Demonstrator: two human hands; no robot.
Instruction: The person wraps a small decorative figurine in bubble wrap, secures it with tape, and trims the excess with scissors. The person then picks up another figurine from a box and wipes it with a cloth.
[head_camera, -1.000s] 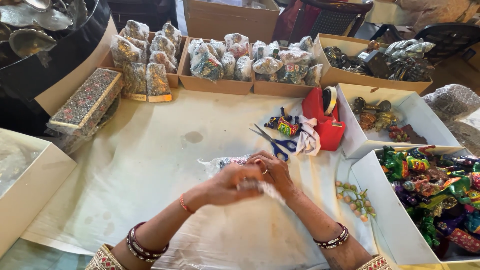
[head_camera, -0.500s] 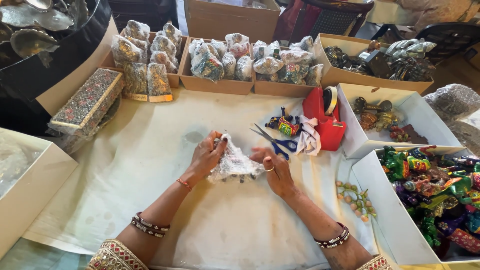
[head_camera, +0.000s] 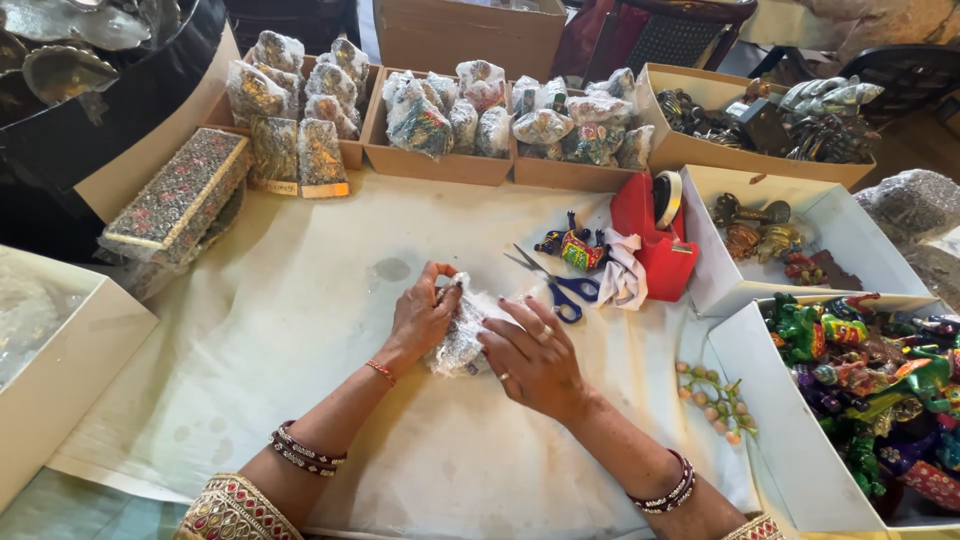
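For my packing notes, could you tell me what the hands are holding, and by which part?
A small bundle wrapped in bubble wrap lies on the table. The left hand grips its left side; the right hand presses on its right end.

— What covers the tabletop (head_camera: 300, 330)?
— A pale, creased cloth with a few faint stains, reaching to the near edge.
— And beyond the far edge?
— A dark woven chair (head_camera: 680, 35) stands behind it, another dark chair (head_camera: 900, 70) toward the far right corner.
— The light?
— Soft and even, without hard shadows.
— Any floor showing?
— A brownish strip past the far right corner.
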